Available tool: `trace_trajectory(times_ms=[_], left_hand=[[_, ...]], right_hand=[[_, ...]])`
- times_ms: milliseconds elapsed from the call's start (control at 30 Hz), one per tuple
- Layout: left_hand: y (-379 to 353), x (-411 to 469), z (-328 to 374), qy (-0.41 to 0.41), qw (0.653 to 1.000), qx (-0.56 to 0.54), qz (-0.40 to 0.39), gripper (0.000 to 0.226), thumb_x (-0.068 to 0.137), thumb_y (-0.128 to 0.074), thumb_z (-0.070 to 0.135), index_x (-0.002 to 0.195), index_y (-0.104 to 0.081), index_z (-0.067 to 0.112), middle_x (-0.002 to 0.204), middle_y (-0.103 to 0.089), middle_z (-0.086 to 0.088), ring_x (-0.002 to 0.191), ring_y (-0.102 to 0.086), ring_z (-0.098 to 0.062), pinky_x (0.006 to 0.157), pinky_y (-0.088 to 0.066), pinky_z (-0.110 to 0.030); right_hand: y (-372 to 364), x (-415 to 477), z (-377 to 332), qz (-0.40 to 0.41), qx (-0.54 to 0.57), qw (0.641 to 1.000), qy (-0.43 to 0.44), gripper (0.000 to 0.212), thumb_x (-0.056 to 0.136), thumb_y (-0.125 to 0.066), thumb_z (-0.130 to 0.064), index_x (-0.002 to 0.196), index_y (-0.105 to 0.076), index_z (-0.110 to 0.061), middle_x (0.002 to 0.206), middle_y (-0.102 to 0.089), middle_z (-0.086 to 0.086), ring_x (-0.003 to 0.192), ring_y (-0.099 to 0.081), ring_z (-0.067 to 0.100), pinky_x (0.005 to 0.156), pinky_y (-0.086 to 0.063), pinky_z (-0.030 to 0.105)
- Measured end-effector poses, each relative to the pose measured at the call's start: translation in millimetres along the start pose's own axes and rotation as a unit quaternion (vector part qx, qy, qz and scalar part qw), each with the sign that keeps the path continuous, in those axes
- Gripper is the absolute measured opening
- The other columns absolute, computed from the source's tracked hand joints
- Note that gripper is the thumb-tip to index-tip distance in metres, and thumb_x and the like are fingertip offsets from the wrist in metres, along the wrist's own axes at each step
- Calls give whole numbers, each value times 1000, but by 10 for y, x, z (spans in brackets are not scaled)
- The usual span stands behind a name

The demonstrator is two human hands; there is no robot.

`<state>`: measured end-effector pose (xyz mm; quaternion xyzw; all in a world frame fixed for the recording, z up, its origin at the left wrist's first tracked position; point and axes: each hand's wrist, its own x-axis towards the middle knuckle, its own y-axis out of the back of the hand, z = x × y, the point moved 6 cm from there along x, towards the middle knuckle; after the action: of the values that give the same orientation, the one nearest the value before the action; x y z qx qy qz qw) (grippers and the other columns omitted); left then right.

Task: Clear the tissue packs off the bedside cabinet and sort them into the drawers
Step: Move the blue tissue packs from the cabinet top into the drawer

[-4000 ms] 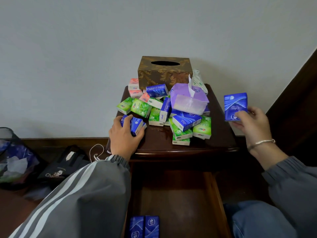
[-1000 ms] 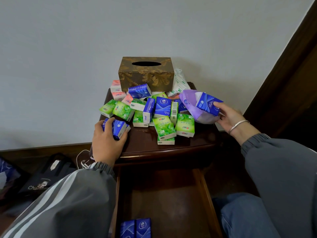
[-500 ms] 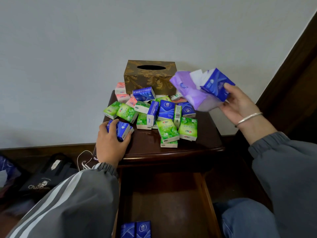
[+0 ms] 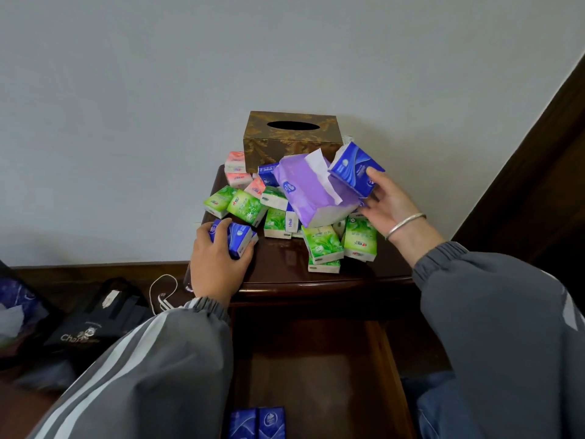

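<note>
Cabinet is far from cleared, and the drawer hangs open right under it, on my side of both hands. The purple pack lies tilted over the pile of green, pink and blue ones.

Left hand sits at the front left corner, fingers curled round the corner blue pack. Right hand is up at the back right, thumb and fingers pinching the raised blue pack, which is cocked with one corner up. Its lower fingertips touch the purple pack; can't tell if they're gripping it.

The drawer pair of blues is at the front left, so I'd guess the left hand is nearer: down and back toward me.
</note>
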<state>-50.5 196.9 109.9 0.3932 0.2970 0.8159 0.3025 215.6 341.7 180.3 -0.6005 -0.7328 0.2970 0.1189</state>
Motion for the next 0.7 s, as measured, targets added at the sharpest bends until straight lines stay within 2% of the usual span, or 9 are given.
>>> trace_trajectory(times_ms=[167, 267, 333, 400, 500, 567, 700], left_hand=[[-9, 7, -17, 0, 1000, -3, 2, 64, 79, -67, 52, 133, -45, 23, 130, -41, -7, 110, -55, -27, 82, -53, -40], [-3, -3, -13, 2, 1000, -23, 1, 64, 79, -69, 46, 133, -47, 20, 131, -41, -10, 114, -52, -30, 89, -51, -43], [25, -9, 10, -2, 999, -38, 2, 64, 79, -72, 41, 133, -47, 18, 131, -41, -12, 116, -49, -31, 93, -49, -44], [77, -33, 35, -4, 997, -77, -3, 63, 78, -74, 37, 132, -48, 17, 131, -41, -13, 117, -48, -29, 96, -47, -41], [251, -150, 49, 7, 984, -177, 23, 59, 76, -77, 30, 128, -51, 16, 126, -42, -13, 117, -45, -20, 101, -40, -20], [432, -356, 45, 4, 975, -215, 52, 57, 75, -78, 30, 125, -51, 18, 123, -44, -9, 111, -45, -8, 96, -34, -4], [709, -1039, -57, -3, 967, -252, 33, 54, 75, -73, 45, 122, -48, 42, 115, -45, 22, 107, -48, 3, 92, -36, -3]], right_hand=[[70, -59, -86, -7, 3, 1000, 9, 13, 88, -59, -22, 101, -61, -18, 99, -69, 1, 101, -62, 18, 91, -50, 36], [166, -225, -257, 5, 25, 999, 33, 5, 88, -58, -21, 92, -62, -21, 93, -71, -3, 103, -61, 14, 92, -44, 34], [233, -451, -393, -22, 39, 998, 41, 11, 87, -57, -20, 84, -67, -22, 91, -74, -4, 106, -61, 14, 94, -45, 34], [328, -754, -473, -65, 45, 996, 35, 14, 82, -58, -19, 84, -71, -21, 99, -73, -2, 108, -63, 15, 96, -50, 34], [529, -1247, -400, -119, 5, 993, 6, 28, 79, -53, -15, 99, -71, -12, 108, -71, 4, 103, -67, 15, 88, -55, 31], [709, -1547, -201, -142, -45, 988, -32, 32, 78, -50, -10, 103, -70, -5, 107, -72, 11, 98, -69, 19, 83, -57, 32], [1012, -1973, 539, -164, -150, 961, -164, 25, 66, -67, 2, 89, -76, -4, 89, -74, 15, 77, -72, 21, 66, -58, 28]])
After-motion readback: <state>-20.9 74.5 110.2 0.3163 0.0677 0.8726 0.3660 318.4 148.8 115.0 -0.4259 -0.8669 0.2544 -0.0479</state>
